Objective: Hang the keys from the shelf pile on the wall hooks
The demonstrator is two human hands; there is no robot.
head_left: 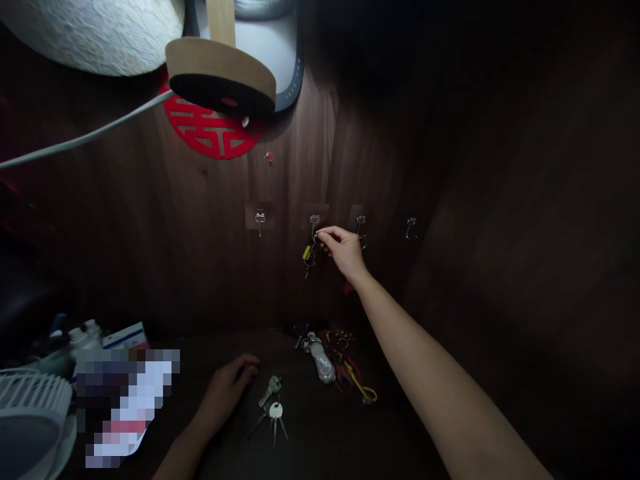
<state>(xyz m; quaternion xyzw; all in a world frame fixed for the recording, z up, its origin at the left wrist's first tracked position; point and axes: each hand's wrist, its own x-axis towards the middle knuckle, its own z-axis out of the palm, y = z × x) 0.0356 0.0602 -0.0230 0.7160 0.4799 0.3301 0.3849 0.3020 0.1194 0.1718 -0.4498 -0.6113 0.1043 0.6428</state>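
Note:
My right hand [346,253] is raised to the wooden panel, thumb and forefinger pinched on the ring of a bunch of keys [307,253] with a yellow tag. The ring is at the lower end of a metal hook [315,219]; whether it hangs on the hook, I cannot tell. My left hand [231,379] rests on the dark tabletop, fingers loosely stretched and holding nothing. Just right of it lies a second bunch of silver keys [275,411]. Farther right are a clear, pale key fob [321,360] and red and yellow cords [353,370].
More hooks, a left one [260,219], a near-right one [361,219] and a far-right one [411,228], line the panel. Above hang a red paper cutout [215,137] and a lamp with a round wooden part [220,60]. White bottles [86,337] and a white slatted item [35,397] stand at left.

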